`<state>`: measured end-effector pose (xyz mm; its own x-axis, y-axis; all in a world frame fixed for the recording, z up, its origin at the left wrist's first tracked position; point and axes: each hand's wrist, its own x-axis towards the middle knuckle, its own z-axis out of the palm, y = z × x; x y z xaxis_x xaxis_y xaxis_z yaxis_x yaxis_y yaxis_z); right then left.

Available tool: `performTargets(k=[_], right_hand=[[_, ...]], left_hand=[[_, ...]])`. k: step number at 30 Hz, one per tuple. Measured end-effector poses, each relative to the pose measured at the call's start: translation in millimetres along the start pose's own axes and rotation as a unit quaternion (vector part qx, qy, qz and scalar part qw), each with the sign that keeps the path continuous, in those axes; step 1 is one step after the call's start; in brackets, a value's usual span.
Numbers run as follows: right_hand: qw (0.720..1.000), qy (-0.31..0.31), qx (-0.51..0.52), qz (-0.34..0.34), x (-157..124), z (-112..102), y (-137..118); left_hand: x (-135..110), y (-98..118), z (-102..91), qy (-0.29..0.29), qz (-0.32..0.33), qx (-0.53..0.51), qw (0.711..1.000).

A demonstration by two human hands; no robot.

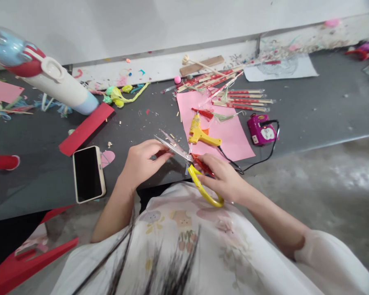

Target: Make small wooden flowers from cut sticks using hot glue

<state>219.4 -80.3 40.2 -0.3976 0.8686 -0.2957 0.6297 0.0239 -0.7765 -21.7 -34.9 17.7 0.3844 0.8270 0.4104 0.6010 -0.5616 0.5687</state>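
Observation:
Yellow-handled scissors [193, 172] are in my right hand [224, 176], their blades parted and pointing left. Something red [203, 162] also shows at the fingers of that hand; its kind is unclear. My left hand [146, 160] is closed in a pinch beside the blades, with a dark red bit partly visible between thumb and finger. Just beyond the scissors, a yellow hot glue gun [198, 133] lies on pink paper [233, 141]. A red tassel [206, 114] and a pale green tassel [226, 117] rest above it.
Wooden sticks in red wrapping [242, 101] lie at the back. A purple power adapter [262, 130] sits right, its cord near the table edge. Leftward are a phone [87, 174], a red strip [86, 129] and a leaning bottle [60, 84]. Small scraps litter the dark table [135, 123].

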Motion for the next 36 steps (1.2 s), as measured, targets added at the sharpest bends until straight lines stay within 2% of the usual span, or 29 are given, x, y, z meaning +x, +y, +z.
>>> performTargets(k=[7,14,26,34,36], right_hand=[[1.0,-0.01,-0.008,-0.018,-0.9,2.1,3.5],[0.999,0.004,-0.026,-0.031,-2.4,1.9,3.6],[0.999,0.02,-0.03,-0.007,-0.5,-6.9,-3.0],[0.998,0.033,-0.051,-0.002,-1.0,-5.6,-2.5],[0.997,0.04,-0.064,-0.008,-1.7,-5.1,-3.1]], left_hand=[[4.7,4.2,-3.2,-0.026,0.002,-0.034,0.999],[7.0,5.3,-7.1,-0.067,-0.028,-0.078,0.994],[3.4,2.6,-2.8,-0.052,-0.003,-0.029,0.998],[0.9,1.1,1.2,-0.026,0.014,-0.008,1.0],[1.7,1.4,-0.4,-0.035,0.018,-0.015,0.999]])
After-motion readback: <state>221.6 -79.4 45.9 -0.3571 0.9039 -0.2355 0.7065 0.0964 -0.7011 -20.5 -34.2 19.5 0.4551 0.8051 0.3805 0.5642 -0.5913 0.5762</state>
